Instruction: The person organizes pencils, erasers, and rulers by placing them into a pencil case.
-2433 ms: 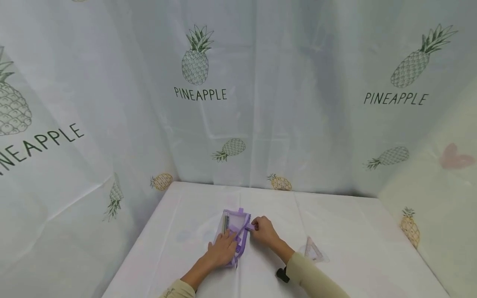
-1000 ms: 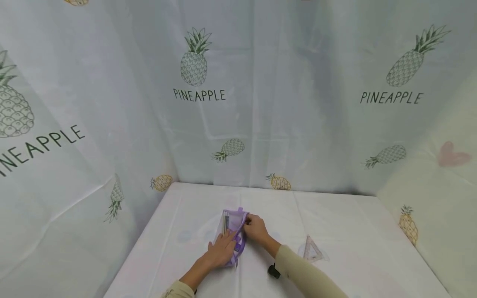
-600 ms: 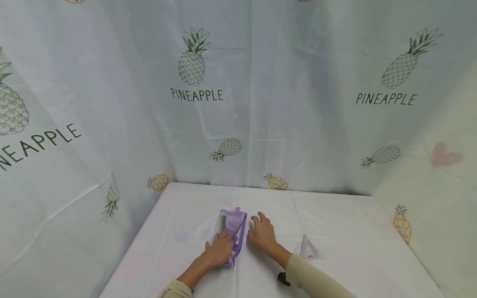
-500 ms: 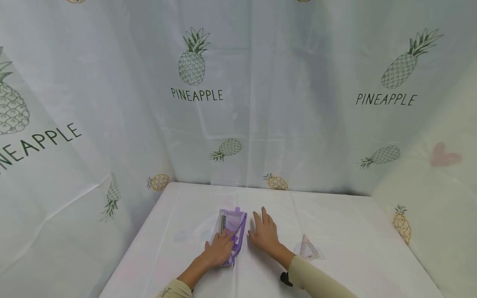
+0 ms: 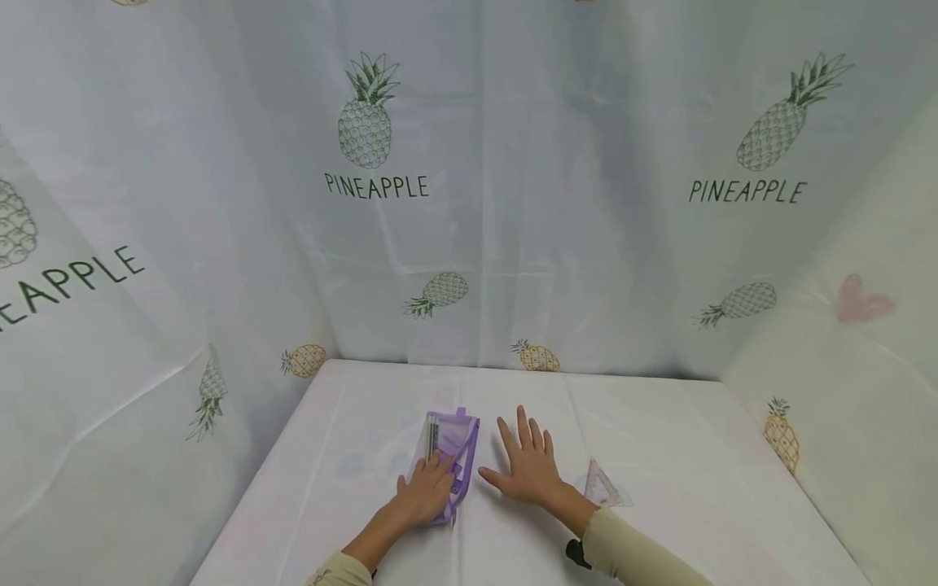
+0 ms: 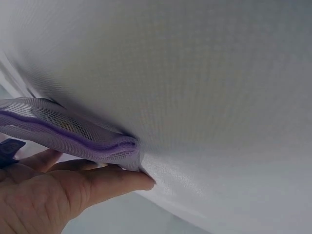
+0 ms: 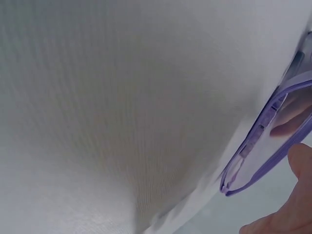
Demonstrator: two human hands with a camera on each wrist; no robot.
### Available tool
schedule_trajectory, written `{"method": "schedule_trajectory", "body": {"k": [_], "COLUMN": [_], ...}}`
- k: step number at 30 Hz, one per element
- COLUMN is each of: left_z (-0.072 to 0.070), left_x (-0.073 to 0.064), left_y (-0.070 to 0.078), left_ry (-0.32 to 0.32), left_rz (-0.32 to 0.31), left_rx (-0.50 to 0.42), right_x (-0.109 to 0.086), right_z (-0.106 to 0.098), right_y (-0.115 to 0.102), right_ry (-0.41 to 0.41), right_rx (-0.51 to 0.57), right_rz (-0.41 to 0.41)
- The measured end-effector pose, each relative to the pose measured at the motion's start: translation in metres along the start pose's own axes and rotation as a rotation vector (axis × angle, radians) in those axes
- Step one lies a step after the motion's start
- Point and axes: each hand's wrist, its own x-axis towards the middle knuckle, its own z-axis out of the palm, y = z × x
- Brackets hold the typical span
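A see-through mesh pencil case (image 5: pixel 456 430) with purple edging lies on the white table. Slim pencils or pens (image 5: pixel 432 435) and small purple pieces show inside it. My left hand (image 5: pixel 427 492) rests on the case's lower part with its fingers stretched out, covering some of the contents. In the left wrist view, the thumb runs along the case's purple-trimmed edge. My right hand (image 5: pixel 529 470) is apart from the case, just to its right, fingers spread and holding nothing. The right wrist view shows the case's purple rim (image 7: pixel 253 180) gaping, with left-hand fingers visible beyond it.
A clear triangular set square (image 5: pixel 602 488) lies on the table to the right, beyond my right wrist. Pineapple-printed curtains (image 5: pixel 440 220) stand behind the table (image 5: pixel 645 423) and along both sides. A black device (image 5: pixel 576 553) sits by my right sleeve.
My right hand was pinching a small purple piece at the case's right edge, then worked at the upper edge. It has since let go, moved right and spread its fingers. The left hand stays on the case.
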Motion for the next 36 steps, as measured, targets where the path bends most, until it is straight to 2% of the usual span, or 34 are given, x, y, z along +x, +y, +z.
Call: {"method": "schedule_trajectory", "body": {"k": [8,14,18,22,29,36], "left_z": [-0.002,-0.001,0.0,0.0,-0.002,-0.003], "left_x": [-0.004,-0.004,-0.002,0.002,0.002,0.001], "left_y": [0.003,0.002,-0.002,-0.004,-0.003,0.0], "left_ry": [-0.002,-0.003,-0.022,-0.013,-0.002,-0.011], "left_rz": [0.0,-0.004,0.002,-0.001,-0.02,-0.011], "left_rx": [-0.004,-0.007,-0.023,-0.01,0.003,-0.015], "right_x": [-0.003,-0.01,-0.016,-0.022,-0.031,-0.047], "right_z": [0.001,-0.002,-0.01,-0.022,-0.034,-0.044], "right_y": [0.005,0.016,0.029,0.043,0.064,0.081], "right_ry": [-0.004,0.03,0.021,0.004,-0.011,-0.011], "right_rx": [0.002,0.053,0.082,0.083,0.082,0.062], "right_rz": [0.021,0.018,0.066,0.113,0.202,0.272]}}
